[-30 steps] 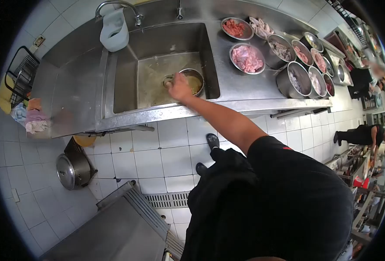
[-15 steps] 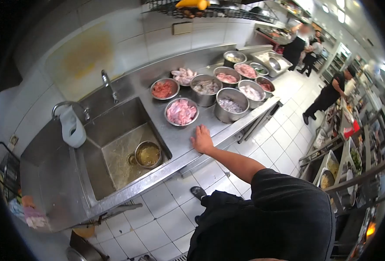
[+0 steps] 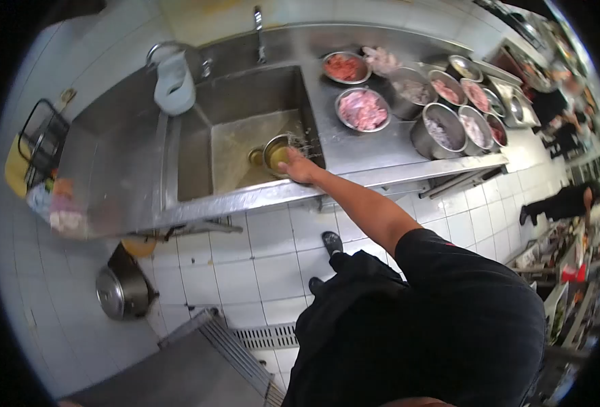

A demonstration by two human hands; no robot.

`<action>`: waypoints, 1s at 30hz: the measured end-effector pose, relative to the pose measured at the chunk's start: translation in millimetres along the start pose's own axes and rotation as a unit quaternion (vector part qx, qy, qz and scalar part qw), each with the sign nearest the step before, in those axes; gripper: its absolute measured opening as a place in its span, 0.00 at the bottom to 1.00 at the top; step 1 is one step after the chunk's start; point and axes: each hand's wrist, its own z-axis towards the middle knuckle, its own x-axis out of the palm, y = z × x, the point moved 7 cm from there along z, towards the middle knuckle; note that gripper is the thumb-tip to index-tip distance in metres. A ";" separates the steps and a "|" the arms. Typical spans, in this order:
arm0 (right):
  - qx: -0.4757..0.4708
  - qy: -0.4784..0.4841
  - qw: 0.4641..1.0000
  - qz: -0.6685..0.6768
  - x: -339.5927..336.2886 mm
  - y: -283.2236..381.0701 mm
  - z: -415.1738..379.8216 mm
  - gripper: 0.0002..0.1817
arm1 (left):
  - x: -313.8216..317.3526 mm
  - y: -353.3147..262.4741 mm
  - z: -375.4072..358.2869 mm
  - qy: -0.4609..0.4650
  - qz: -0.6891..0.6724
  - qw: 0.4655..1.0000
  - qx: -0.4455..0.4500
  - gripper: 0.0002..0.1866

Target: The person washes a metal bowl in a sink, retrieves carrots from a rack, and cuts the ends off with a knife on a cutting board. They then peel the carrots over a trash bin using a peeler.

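My right hand point(image 3: 300, 167) is down in the steel sink point(image 3: 235, 136), at the near right side of a round metal bowl point(image 3: 268, 157). It grips the bowl's rim, with the thumb over the inside; the other fingers are partly hidden. Yellowish liquid point(image 3: 277, 157) shows in the bowl, and water splashes point(image 3: 305, 142) beside it. The bowl looks slightly tilted and stands next to the round drain point(image 3: 255, 157). My left hand is out of view.
Right of the sink, the steel counter point(image 3: 354, 152) bears a bowl of pink meat point(image 3: 362, 110), a bowl of red meat point(image 3: 345, 67) and several metal pots point(image 3: 438, 132). A white plastic jug point(image 3: 175, 85) hangs by the tap point(image 3: 259, 37). Co-workers point(image 3: 565, 201) stand far right.
My right hand has left the counter beside the meat bowls and moved left into the sink, onto the metal bowl. Water now splashes there. The view has turned down and left.
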 end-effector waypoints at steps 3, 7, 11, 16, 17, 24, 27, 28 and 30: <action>-0.018 -0.018 0.996 -0.081 8.9 45.7 -14.8 0.41 | 86.6 54.1 -15.4 0.031 0.042 0.997 -0.048 0.28; -0.007 -0.137 0.983 -0.121 -35.7 19.7 -45.5 0.38 | 179.0 113.3 -29.2 0.052 0.127 0.990 -0.038 0.31; 0.090 -0.282 0.930 -0.219 -117.4 -99.9 -82.2 0.37 | 113.7 99.0 -29.8 0.051 0.102 0.990 -0.086 0.30; 0.311 -0.277 0.893 -0.170 -186.2 -174.7 -117.0 0.45 | 101.6 90.2 -22.2 0.050 0.100 0.990 -0.081 0.28; 0.331 -0.287 0.885 -0.156 -190.2 -183.7 -112.6 0.46 | 104.9 91.6 -21.5 0.050 0.103 0.990 -0.080 0.28; 0.350 -0.257 0.882 -0.182 -110.4 -103.6 -51.5 0.48 | 103.2 84.0 -10.4 0.050 0.075 0.992 -0.085 0.26; 0.142 -0.221 0.936 -0.236 -41.3 -8.5 1.3 0.46 | 99.3 86.4 -9.5 0.077 0.122 0.983 -0.110 0.26; 0.123 -0.061 0.990 -0.010 -10.4 0.9 23.4 0.46 | 96.0 83.5 -7.5 0.082 0.123 0.983 -0.105 0.26; 0.102 -0.006 0.995 -0.005 38.1 20.4 43.9 0.43 | 82.7 72.1 -1.8 0.091 0.126 0.983 -0.096 0.25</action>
